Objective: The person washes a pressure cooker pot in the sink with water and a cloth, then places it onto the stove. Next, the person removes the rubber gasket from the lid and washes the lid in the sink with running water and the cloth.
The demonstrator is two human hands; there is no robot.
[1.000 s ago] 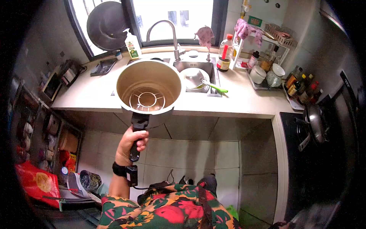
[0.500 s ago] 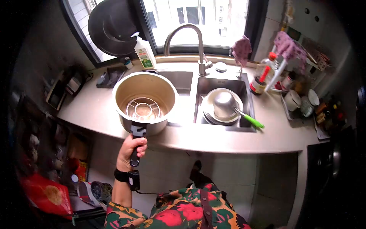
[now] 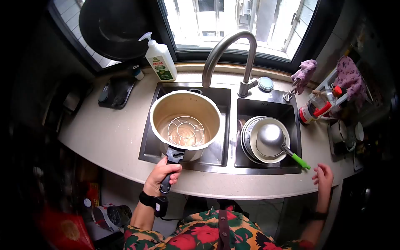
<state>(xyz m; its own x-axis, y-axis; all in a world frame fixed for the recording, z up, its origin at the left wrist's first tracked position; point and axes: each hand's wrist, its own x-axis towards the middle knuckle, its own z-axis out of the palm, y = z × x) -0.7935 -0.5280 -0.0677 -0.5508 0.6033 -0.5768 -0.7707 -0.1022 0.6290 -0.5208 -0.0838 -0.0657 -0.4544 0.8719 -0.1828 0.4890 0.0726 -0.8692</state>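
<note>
My left hand (image 3: 163,174) is closed around the black handle of a deep pressure cooker pot (image 3: 157,121). The pot is at the left sink basin (image 3: 226,125), and whether it rests on the bottom cannot be told. A round wire steaming rack (image 3: 186,130) lies inside it. My right hand (image 3: 323,176) is over the counter's front edge at the right, fingers loosely apart with nothing in them. Closest to it is the green handle of a metal ladle (image 3: 271,139). That ladle lies on stacked bowls (image 3: 285,130) in the right basin.
A tall curved faucet (image 3: 229,39) rises behind the basins. Behind the left basin stand a white pump bottle (image 3: 160,62) and a large black wok (image 3: 110,33). A red-capped bottle (image 3: 318,106) and pink cloths (image 3: 305,73) are at the right.
The pot has moved from the counter's front edge to over the left basin, still in my left hand. My right hand has come into view at the right. The camera view has shifted.
</note>
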